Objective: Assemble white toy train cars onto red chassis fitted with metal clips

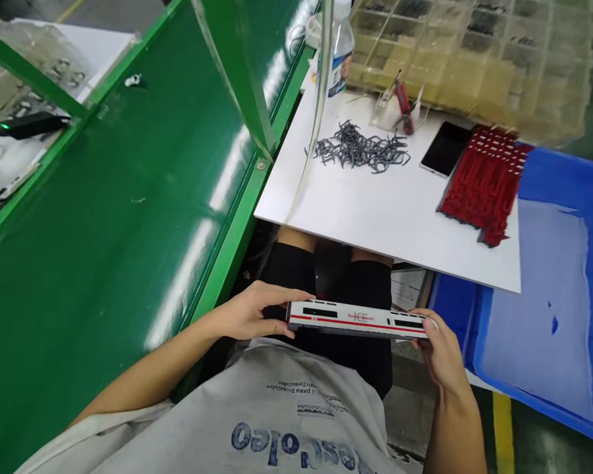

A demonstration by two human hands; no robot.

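Note:
A long white model train car (358,320) with a red stripe and black windows lies level above my lap, below the table's front edge. My left hand (254,311) grips its left end, fingers curled over the top. My right hand (439,352) clasps its right end. On the white table (366,210) further off lie a pile of small grey plastic parts (360,148) and a stack of red plastic parts (484,178).
A green conveyor belt (103,217) runs along my left. A black phone (445,148), red-handled cutters (404,105), a water bottle (340,49) and a clear compartment box (474,52) stand at the table's back. A blue bin (548,289) sits at right.

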